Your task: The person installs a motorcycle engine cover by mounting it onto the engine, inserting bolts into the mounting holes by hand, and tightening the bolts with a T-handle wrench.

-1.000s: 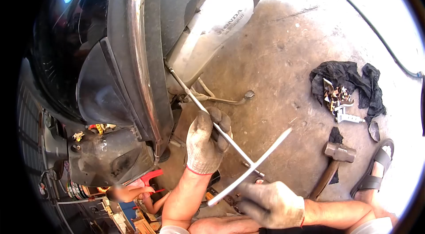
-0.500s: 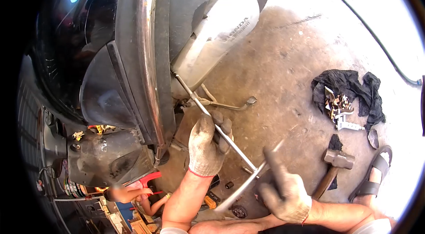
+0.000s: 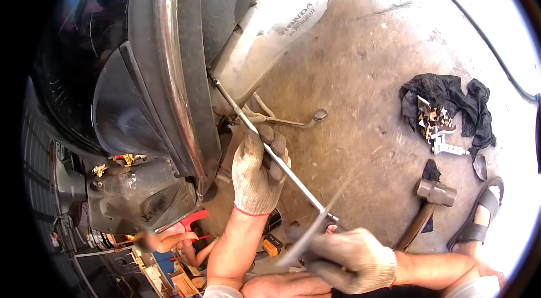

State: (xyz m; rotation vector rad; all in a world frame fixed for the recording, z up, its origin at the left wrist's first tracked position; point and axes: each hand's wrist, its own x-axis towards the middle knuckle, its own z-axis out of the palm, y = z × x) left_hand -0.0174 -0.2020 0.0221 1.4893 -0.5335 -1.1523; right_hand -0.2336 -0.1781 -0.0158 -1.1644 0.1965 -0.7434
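My gloved left hand is wrapped around the long shaft of a T-handle wrench. The wrench's far end meets the lower body of a scooter, beside the white Honda cover; the exact fastener is hidden. Close to the wrench's crossbar, which is blurred by spinning, is my gloved right hand. Its fingers are smeared by motion, so I cannot see whether they grip the bar or only push it. Below the cover, a kickstand sticks out.
On the right, a black cloth holds a pile of small metal parts. A hammer lies near my sandalled foot. A black hose crosses the floor at upper right. Another person sits at lower left.
The crossbar has turned, and my right hand has moved down, its raised fingers now lower beside the bar. My left hand keeps its hold on the shaft. The view has shifted slightly.
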